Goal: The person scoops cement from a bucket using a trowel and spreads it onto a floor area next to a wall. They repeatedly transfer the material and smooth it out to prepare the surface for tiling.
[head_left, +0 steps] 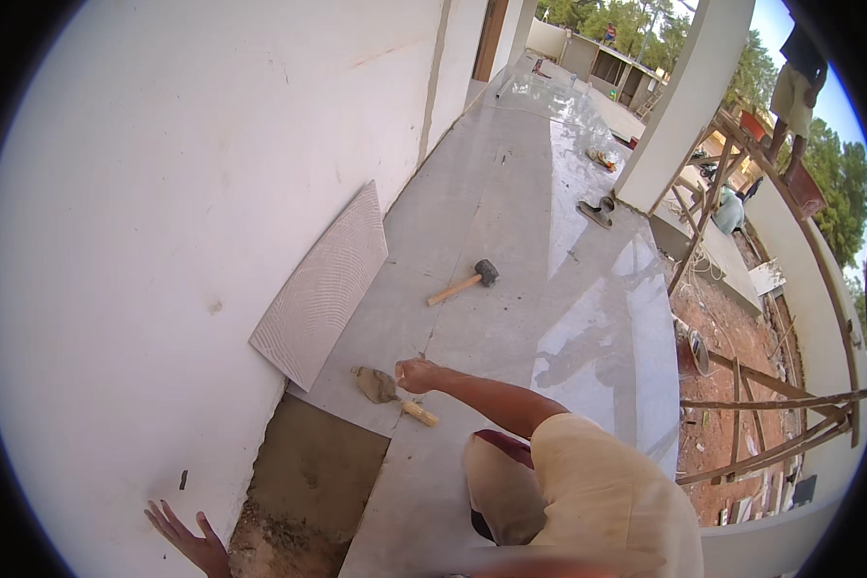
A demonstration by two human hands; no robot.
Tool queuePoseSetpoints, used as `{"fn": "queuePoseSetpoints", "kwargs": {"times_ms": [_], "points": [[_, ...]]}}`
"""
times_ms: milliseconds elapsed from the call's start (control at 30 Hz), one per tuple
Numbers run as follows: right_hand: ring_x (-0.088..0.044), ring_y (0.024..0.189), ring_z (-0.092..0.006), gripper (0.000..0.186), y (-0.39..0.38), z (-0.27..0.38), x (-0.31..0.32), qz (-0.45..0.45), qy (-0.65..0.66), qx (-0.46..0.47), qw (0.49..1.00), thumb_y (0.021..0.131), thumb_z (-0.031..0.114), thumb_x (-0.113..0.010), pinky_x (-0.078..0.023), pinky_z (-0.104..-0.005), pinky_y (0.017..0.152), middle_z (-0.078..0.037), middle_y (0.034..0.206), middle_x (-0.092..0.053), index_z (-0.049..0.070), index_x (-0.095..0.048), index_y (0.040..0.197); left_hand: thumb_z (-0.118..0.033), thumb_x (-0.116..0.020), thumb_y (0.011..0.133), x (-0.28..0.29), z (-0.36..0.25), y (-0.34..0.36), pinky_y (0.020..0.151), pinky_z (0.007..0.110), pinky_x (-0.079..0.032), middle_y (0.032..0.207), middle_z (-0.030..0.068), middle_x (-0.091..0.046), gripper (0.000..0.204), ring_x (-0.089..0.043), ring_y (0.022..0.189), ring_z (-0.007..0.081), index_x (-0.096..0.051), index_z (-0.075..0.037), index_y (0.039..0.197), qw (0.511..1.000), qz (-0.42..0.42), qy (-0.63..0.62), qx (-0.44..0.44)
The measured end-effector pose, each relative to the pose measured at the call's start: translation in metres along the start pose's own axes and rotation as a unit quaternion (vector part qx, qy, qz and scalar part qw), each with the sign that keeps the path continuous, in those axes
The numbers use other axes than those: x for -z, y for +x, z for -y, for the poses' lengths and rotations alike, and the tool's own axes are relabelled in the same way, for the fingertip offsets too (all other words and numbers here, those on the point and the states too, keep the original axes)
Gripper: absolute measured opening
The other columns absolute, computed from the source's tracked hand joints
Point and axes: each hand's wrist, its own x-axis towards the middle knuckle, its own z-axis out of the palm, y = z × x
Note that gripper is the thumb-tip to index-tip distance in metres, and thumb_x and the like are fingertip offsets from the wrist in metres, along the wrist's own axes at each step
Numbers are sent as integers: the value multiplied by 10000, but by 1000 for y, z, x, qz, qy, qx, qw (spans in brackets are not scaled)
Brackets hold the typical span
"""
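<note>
My right hand (417,374) is closed in a fist, resting on the grey tiled floor (511,222). It sits just beside a trowel (383,388), which lies on the floor with mortar on its blade and its wooden handle pointing toward me. The fist does not appear to grip it. My left hand (191,536) is at the lower left with fingers spread, against the base of the white wall (164,193). Between the hands lies an untiled patch of smoothed mortar (313,472). A square tile (323,289) leans back-side out against the wall.
A rubber mallet (472,279) with a wooden handle lies on the tiles further ahead. Sandals (595,212) sit near a white column (684,96). Wooden scaffolding (771,414) and red earth lie beyond the floor's right edge. A person (800,87) stands up on it.
</note>
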Motion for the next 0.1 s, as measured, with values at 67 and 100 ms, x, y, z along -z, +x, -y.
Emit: {"fn": "queuePoseSetpoints", "kwargs": {"times_ms": [67, 100], "points": [[-612, 1164, -379, 377, -40, 12, 27, 32, 0, -20, 999, 889, 343, -633, -476, -482, 974, -201, 1141, -681, 86, -631, 1165, -440, -513, 1031, 27, 10, -50, 1214, 566, -214, 1624, 188, -254, 749, -197, 1506, 423, -202, -29, 1574, 986, 164, -6, -21], [-611, 1166, -382, 386, -90, -19, 37, 41, 7, -87, 995, 893, 355, -637, -476, -484, 976, -203, 1143, -681, 86, -629, 1171, -440, -513, 1031, 19, -9, -27, 1214, 566, -214, 1624, 188, -254, 749, -197, 1506, 423, -202, -29, 1574, 981, 188, -25, -40]]}}
